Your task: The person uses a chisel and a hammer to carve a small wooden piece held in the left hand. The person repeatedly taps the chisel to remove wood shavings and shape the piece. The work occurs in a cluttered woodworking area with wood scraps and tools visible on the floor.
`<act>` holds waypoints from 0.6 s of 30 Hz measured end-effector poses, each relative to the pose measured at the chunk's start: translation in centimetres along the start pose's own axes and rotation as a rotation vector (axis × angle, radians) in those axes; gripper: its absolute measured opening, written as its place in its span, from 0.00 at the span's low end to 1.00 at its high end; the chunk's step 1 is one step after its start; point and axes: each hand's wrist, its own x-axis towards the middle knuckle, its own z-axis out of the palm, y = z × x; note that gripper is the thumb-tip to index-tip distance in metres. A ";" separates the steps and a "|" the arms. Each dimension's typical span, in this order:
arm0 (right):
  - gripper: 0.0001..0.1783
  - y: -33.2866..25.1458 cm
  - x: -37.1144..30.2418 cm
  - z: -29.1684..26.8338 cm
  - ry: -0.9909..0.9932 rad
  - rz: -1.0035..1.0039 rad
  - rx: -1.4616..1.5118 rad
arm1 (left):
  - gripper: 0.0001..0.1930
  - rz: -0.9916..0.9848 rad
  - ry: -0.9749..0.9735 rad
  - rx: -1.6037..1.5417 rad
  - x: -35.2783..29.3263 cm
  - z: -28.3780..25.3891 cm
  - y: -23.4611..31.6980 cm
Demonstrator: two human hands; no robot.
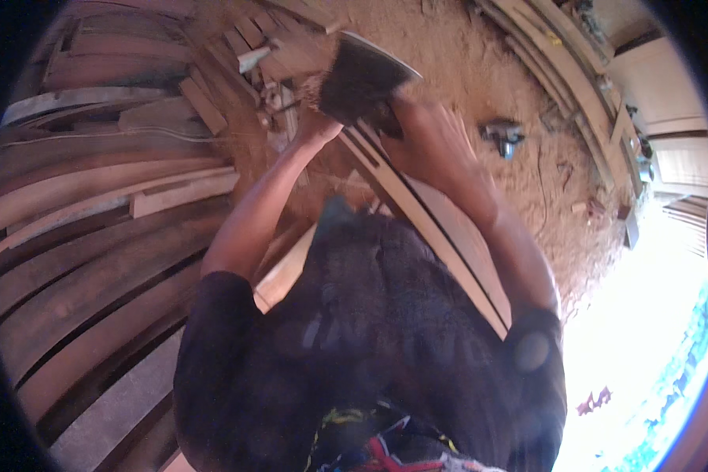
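A dark, broad, flat-sided tool (366, 75) with a pale curved far edge stands in front of both hands. Its exact kind cannot be made out. My right hand (436, 141), somewhat blurred, closes around the tool's near right end. My left hand (321, 127) is at the tool's near left side, its fingers mostly hidden behind the tool. From beneath the hands, a long wooden piece (440, 236) with a dark groove down its length slants back towards my right upper arm. A wider wooden face (460, 228) shows beside it, under my right forearm.
Long planks (94, 189) lie side by side along the left. Wood offcuts (252, 39) are scattered ahead on the brown dirt floor (448, 47). A dark power tool (503, 135) with a blue-grey part lies right of my right hand. Long boards (566, 71) line the far right.
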 end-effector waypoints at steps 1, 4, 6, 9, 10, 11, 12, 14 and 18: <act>0.14 0.2 0.3 -0.5 0.032 0.014 0.062 | 0.08 -0.140 0.022 -0.093 1.5 -0.3 -0.9; 0.18 1.0 -1.0 -1.1 0.130 0.100 0.190 | 0.10 -0.701 0.010 -0.394 3.9 -2.2 1.7; 0.19 1.2 -1.2 -1.3 0.143 0.194 0.233 | 0.16 -0.638 0.025 -0.611 5.1 -3.0 2.9; 0.20 1.7 -1.7 -1.4 0.142 0.262 0.295 | 0.13 -0.470 -0.031 -0.592 6.1 -3.9 3.1; 0.20 1.9 -1.7 -1.4 0.141 0.272 0.316 | 0.13 -0.504 -0.039 -0.539 6.3 -3.9 3.5; 0.20 2.3 -1.8 -1.1 0.151 0.260 0.319 | 0.13 -0.536 -0.051 -0.487 6.3 -3.8 4.0; 0.21 2.8 -1.9 -0.5 0.161 0.247 0.320 | 0.13 -0.568 -0.064 -0.436 6.3 -3.7 4.3; 0.21 3.2 -1.9 0.2 0.167 0.241 0.323 | 0.13 -0.607 -0.130 -0.362 5.9 -3.9 4.6; 0.20 3.6 -1.6 0.5 0.154 0.224 0.296 | 0.13 -0.494 -0.117 -0.254 4.2 -2.2 2.2</act>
